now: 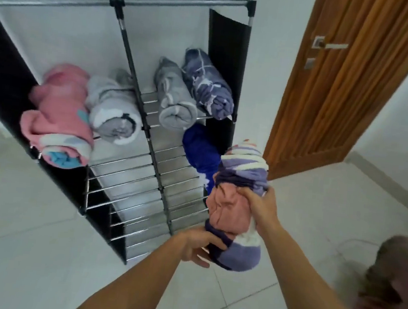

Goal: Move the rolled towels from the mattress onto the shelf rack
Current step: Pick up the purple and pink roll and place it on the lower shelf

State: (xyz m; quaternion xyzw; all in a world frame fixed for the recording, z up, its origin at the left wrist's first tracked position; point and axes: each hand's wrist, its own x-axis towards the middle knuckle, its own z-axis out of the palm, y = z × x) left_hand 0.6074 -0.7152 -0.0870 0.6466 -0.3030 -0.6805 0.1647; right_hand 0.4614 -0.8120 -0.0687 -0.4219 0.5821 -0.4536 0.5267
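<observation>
Head view, one frame. I see the shelf rack point(132, 111) against the white wall, with the wooden door point(344, 81) to its right. Upper tier already stocked: pink towel roll point(57, 124) at the left end, white-grey roll point(111, 112) touching it on its right, then past the centre post a grey roll point(173, 98) and a purple patterned roll point(207, 84) side by side by the right panel. One tier down, right bay: a blue roll point(198, 151), partly hidden behind the load in hand. That makes five rolls on the rack as far as I can count. In hand: a striped roll point(238, 203), purple, white and pink bands, held in the air just in front of the rack's right bay, long axis pointing toward the shelves, not yet resting on any rung. Right hand point(260, 208) is clenched on the roll's upper side, fingers dug into the pink band; left hand point(200, 247) cups the near end from below, fingers curled under it. Lower tiers look bare, left bay below the top tier also bare. My judgement: this roll is bound for the spot beside the blue one. The mattress is out of frame, so I cannot tell how many rolls remain there. A brownish blurred shape point(390, 287) sits at the lower right edge; I cannot identify it.
</observation>
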